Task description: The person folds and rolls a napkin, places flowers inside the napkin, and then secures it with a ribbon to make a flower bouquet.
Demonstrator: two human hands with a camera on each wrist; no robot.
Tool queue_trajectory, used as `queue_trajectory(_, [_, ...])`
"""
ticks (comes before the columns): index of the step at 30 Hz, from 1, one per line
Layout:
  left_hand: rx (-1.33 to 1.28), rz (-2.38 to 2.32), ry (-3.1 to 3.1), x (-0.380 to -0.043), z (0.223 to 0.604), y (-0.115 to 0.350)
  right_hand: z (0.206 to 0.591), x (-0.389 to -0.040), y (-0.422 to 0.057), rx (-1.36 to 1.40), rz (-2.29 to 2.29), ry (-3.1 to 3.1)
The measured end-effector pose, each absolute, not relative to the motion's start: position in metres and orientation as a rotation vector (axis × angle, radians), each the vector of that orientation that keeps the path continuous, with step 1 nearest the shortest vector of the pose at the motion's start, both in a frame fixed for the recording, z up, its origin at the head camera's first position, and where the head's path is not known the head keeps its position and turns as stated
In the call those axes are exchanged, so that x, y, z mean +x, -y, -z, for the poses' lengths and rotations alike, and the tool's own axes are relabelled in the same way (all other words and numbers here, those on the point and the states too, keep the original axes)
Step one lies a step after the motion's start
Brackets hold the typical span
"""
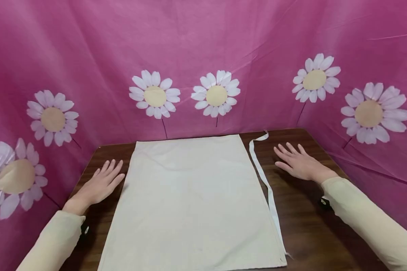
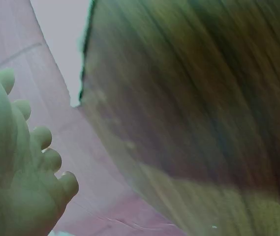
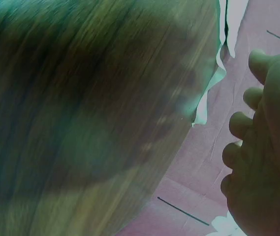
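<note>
A flat cream cloth piece (image 1: 196, 199), with straight edges, lies spread on the brown wooden table. Along its right side runs a narrow white ribbon (image 1: 262, 175), its far end twisted near the table's back edge. My left hand (image 1: 100, 184) is held palm down with fingers straight, just left of the cloth. To the right of the ribbon, my right hand (image 1: 300, 163) is likewise palm down, fingers spread. Both hands hold nothing. In the left wrist view, a cloth corner (image 2: 66, 49) shows beyond the hand; in the right wrist view, the ribbon (image 3: 208, 93) hangs near the table edge.
The dark wood table (image 1: 302, 210) has cut far corners. A pink curtain (image 1: 190, 45) printed with white daisies surrounds it at the back and both sides.
</note>
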State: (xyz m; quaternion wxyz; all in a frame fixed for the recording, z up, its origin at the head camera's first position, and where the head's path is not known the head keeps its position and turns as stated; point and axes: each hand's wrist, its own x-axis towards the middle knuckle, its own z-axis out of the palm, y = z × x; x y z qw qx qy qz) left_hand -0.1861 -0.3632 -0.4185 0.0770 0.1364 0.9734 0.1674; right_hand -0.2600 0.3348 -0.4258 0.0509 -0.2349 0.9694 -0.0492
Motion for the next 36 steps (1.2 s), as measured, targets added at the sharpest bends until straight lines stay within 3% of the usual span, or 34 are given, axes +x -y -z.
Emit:
queue_trajectory(14, [0.784, -0.357, -2.974, -0.162, 0.408, 0.273, 0.411, -0.233, -0.305, -1.133, 0.262, -2.896])
queue_trajectory(25, [1.468, -0.198, -2.782, -0.098, 0.405, 0.177, 0.42, -0.19, -0.254, -1.644, 0.299, -2.605])
queue_trajectory(30, [1.622, -0.14, -2.667, -0.079, 0.408, 0.153, 0.421, -0.171, -0.242, -1.656, 0.26, -2.464])
queue_trajectory(36, [1.628, -0.122, -2.615, -0.074, 0.413, 0.139, 0.423, -0.153, -0.237, -1.598, 0.28, -2.333])
